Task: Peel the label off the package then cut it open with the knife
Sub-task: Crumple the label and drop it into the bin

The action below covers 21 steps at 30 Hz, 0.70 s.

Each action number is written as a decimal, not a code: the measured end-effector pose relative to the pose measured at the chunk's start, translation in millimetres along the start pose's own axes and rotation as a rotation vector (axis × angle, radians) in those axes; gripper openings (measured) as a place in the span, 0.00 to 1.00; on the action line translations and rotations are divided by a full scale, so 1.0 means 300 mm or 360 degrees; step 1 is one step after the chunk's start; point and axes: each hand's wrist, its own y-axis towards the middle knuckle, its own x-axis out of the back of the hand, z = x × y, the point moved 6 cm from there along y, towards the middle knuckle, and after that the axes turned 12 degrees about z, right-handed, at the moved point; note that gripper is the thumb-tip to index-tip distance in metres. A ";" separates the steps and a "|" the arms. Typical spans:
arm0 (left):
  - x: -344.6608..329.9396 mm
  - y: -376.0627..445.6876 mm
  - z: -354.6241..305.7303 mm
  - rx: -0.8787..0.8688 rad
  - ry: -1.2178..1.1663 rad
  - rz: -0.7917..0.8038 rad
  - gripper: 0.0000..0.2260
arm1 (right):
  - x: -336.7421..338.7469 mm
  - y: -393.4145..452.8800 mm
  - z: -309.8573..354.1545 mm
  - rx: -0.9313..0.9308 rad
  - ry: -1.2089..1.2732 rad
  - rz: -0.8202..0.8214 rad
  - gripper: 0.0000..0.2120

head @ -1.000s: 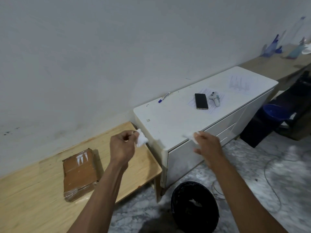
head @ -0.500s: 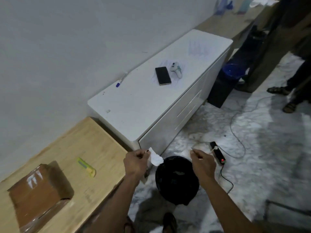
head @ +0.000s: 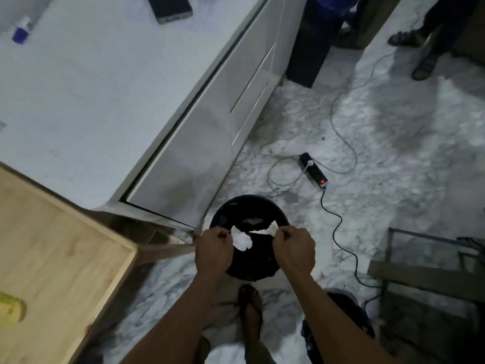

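Observation:
My left hand (head: 214, 249) pinches a crumpled white piece of the peeled label (head: 242, 240) directly over a round black bin (head: 273, 206) on the floor. My right hand (head: 295, 249) pinches a thin white strip of label (head: 265, 230) that stretches toward the left hand. Both hands hover above the bin's opening, a short gap apart. A yellow-green knife handle (head: 10, 310) lies at the far left edge on the wooden table (head: 52, 253). The package is out of view.
A white cabinet (head: 105, 88) stands behind the bin, with a phone (head: 170, 7) and a blue-capped pen (head: 21, 30) on it. A black power strip (head: 313, 170) and cables lie on the marble floor. Another person's sandalled feet (head: 422, 67) are at top right. My own foot (head: 250, 303) is below the bin.
My view has tipped down and the package has left the frame. Both hands moved together over the black bin, still holding the label pieces.

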 end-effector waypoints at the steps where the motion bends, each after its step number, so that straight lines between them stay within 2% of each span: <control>1: -0.033 0.031 0.022 0.0004 0.0000 0.0040 0.09 | -0.027 0.027 -0.019 -0.0006 0.0005 0.0020 0.11; 6: -0.108 0.122 0.075 0.0035 0.0018 0.0171 0.19 | -0.130 0.120 -0.077 0.0013 0.0032 0.0258 0.20; 10: -0.064 0.102 0.051 0.0096 -0.0044 0.0197 0.21 | -0.103 0.119 -0.073 -0.0008 0.0036 0.0332 0.19; 14: 0.074 0.022 -0.042 0.0047 -0.0104 0.0162 0.17 | -0.009 0.057 0.009 0.0128 0.0032 0.0388 0.18; 18: 0.262 -0.116 -0.147 0.0039 -0.0137 0.0058 0.18 | 0.106 -0.059 0.145 0.0217 0.0093 0.0435 0.17; 21: 0.391 -0.250 -0.236 -0.0012 -0.0204 -0.0068 0.15 | 0.193 -0.171 0.260 0.0297 0.0111 0.0454 0.16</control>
